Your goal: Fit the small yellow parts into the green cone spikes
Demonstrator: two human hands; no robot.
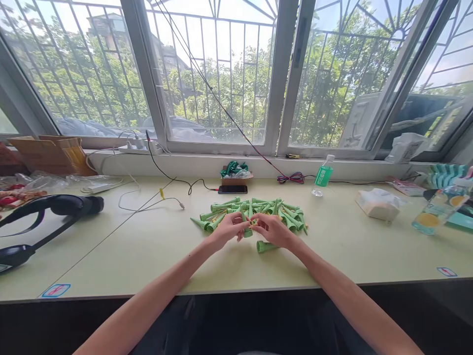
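Observation:
My left hand (pixel 231 226) is closed around a green plastic cone (pixel 248 232), its wider end pointing down toward me. Close beside it, my right hand (pixel 272 229) pinches something small and yellowish at the cone's side; the fingertips partly hide it. Behind both hands lies a loose pile of similar green cones (pixel 291 217), with small yellow-orange bits among them. A single cone (pixel 264 246) rests on the table just below my right hand, its open end facing left.
Behind the pile lie a black phone (pixel 232 189) and a small box of green material (pixel 236 171). A green-labelled bottle (pixel 324 171), tissue pack (pixel 380 204) and clear bottle (pixel 439 209) stand to the right. A black headset (pixel 40 214) and cables (pixel 148 197) lie left.

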